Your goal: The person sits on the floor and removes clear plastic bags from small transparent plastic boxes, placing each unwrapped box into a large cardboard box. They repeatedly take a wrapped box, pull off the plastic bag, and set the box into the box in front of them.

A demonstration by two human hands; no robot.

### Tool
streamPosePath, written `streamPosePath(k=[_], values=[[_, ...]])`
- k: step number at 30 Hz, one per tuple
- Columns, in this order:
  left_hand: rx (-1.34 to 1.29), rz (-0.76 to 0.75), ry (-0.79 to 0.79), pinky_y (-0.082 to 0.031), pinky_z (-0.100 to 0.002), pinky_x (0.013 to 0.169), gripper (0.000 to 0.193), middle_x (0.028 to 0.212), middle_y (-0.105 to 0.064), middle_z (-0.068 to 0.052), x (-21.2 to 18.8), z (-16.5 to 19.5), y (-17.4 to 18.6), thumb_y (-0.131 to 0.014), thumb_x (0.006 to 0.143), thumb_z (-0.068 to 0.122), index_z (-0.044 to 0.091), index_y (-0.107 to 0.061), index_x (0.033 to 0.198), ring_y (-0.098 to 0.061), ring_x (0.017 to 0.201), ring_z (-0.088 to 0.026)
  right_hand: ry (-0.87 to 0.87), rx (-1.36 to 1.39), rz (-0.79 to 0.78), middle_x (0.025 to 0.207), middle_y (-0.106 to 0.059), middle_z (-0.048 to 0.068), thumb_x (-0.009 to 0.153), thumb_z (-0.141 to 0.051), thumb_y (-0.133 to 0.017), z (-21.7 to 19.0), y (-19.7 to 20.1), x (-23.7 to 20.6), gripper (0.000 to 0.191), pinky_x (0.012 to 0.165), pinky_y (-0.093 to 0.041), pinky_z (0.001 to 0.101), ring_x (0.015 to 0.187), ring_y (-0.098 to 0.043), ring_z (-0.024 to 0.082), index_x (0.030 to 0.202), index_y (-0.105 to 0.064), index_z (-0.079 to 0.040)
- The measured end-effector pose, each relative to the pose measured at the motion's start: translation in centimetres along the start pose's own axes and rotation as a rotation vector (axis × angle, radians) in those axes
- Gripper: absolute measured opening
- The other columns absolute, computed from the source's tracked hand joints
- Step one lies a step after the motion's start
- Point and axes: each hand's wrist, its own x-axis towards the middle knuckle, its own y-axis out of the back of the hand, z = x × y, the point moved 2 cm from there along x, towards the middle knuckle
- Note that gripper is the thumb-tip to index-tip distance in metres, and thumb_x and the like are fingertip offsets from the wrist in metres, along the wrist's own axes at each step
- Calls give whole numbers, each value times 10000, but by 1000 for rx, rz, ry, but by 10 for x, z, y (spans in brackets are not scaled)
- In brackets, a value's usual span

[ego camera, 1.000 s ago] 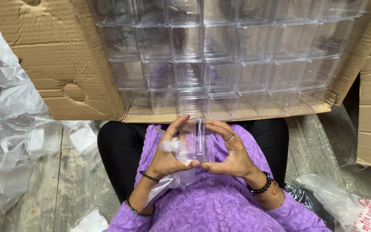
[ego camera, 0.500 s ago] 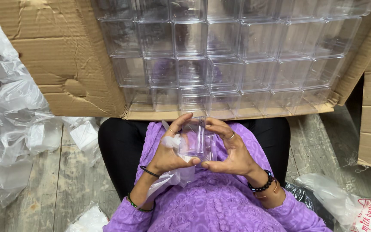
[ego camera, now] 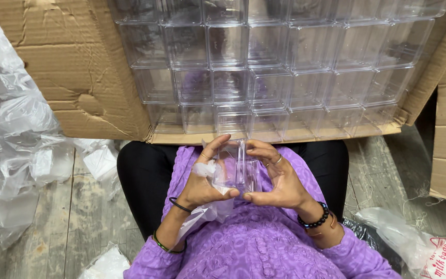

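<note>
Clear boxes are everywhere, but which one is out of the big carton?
The clear plastic box held between the left hand and right hand; the rest sit stacked inside the cardboard carton.

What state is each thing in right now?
Clear box: held upright between both hands.
Left hand: gripping the box, with a plastic wrap under it.
Right hand: gripping the box.
Carton: open, filled with stacked clear boxes.
Plastic bags: crumpled on the floor.

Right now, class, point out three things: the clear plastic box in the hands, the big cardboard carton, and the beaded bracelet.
clear plastic box (ego camera: 235, 168), head view, on its front wall between the thumbs.
cardboard carton (ego camera: 73, 62), head view, on its left flap.
beaded bracelet (ego camera: 316, 219), head view, on the dark beads at the right wrist.
</note>
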Motion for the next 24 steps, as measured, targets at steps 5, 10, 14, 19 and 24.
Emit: streamPosePath(k=[5,10,14,19,24], values=[[-111,34,99,-494,-359,1066,1211,1525,-485,-106,0,-2,2,-992,634,245,71,-295,1608,-569,1278,-224,14,-208,49,1569,-440,144,681,-51,-909,-4,2,1,848,1267,-340,439,1512,-416,278,1429,-514,-122],[-35,7,17,-459,-365,1175,1178,1542,-496,-120,3,1,1,-979,665,193,53,-312,1626,-521,1405,-216,29,-130,30,1560,-459,146,709,-54,-907,-4,1,2,812,1265,-348,436,1506,-431,274,1421,-522,-114],[-21,3,43,-472,-372,1159,1174,1547,-487,-117,3,1,1,-974,654,178,51,-311,1615,-514,1406,-218,-1,-105,7,1562,-452,144,718,-50,-909,1,4,0,806,1258,-364,436,1506,-430,271,1422,-520,-110],[86,20,21,-437,-385,1179,1164,1508,-514,-121,0,-5,-2,-966,659,239,66,-319,1611,-523,1394,-232,-20,-28,53,1567,-443,148,709,-17,-907,14,1,-7,813,1290,-315,437,1513,-409,274,1422,-521,-77],[59,85,38,-444,-382,1101,1101,1441,-520,-136,-3,-25,-1,-899,729,392,79,-298,1598,-526,1324,-242,-59,103,203,1582,-456,180,797,-124,-926,30,-17,-9,748,1324,-311,445,1516,-430,294,1421,-519,-47]])
